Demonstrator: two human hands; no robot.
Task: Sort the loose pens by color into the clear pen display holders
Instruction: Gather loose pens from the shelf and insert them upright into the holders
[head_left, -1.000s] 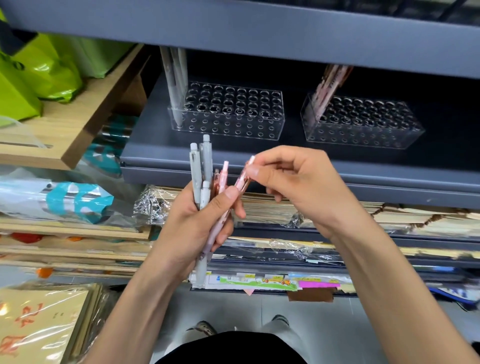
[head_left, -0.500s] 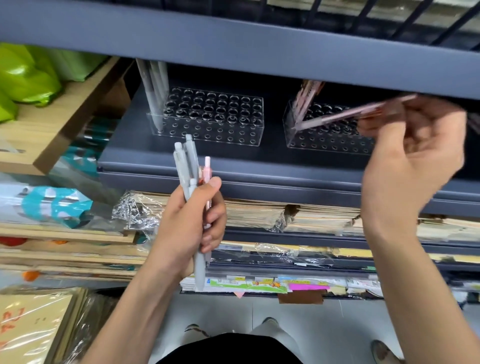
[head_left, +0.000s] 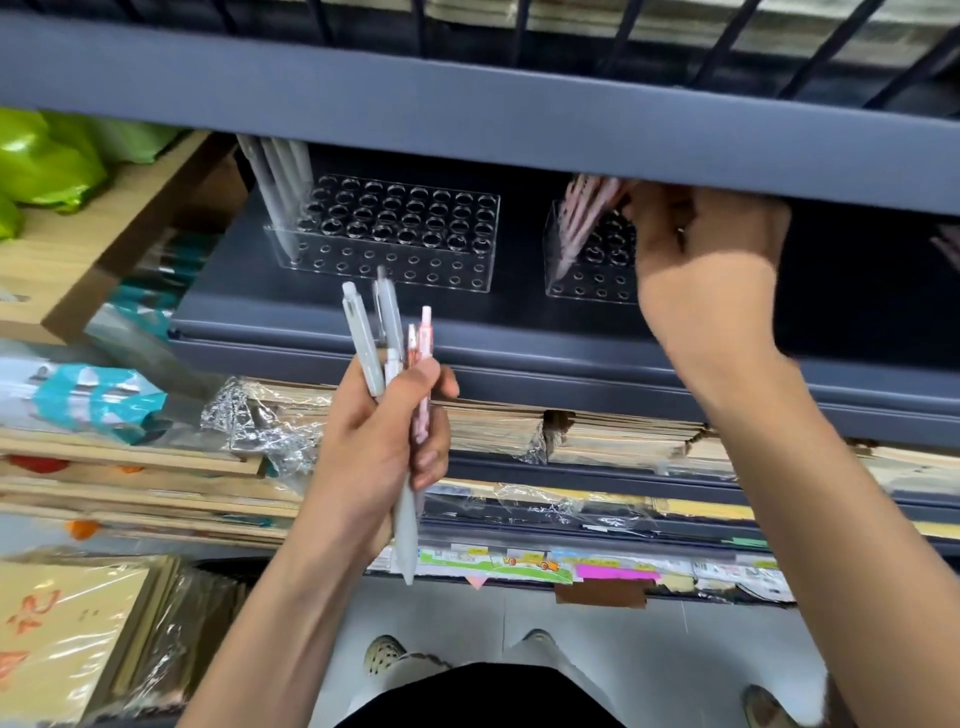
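Head view: the sorting is judged to be partly done, with most of it ahead. Two clear display holders are set apart on the dark grey shelf (head_left: 519, 338). In the left pen holder (head_left: 405, 234), a few stored grey pens (head_left: 278, 187) are stood in the holes at its left end, and the other holes that can be seen are empty. In the right pen holder (head_left: 582, 283), a cluster of stored pink pens (head_left: 579, 218) is leaned at the left end; the rest of that holder is hidden behind the right hand (head_left: 701, 249). That hand is raised to the tops of the pink pens, just under the upper shelf edge (head_left: 467, 119), with its fingers curled. Whether a pen is pinched between them cannot be told, since the fingertips are blurred and covered by the back of the hand. A mixed bundle is gripped in the left hand (head_left: 374, 457), held below and in front of the shelf with the clicker ends up: loose grey pens (head_left: 363, 348) on its left side and loose pink pens (head_left: 426, 338) on its right. Grey is thus given to the left holder and pink to the right, and no wrong colour is seen in either. The bundle is not yet placed, so several grey and pink pens are judged to be left to sort.
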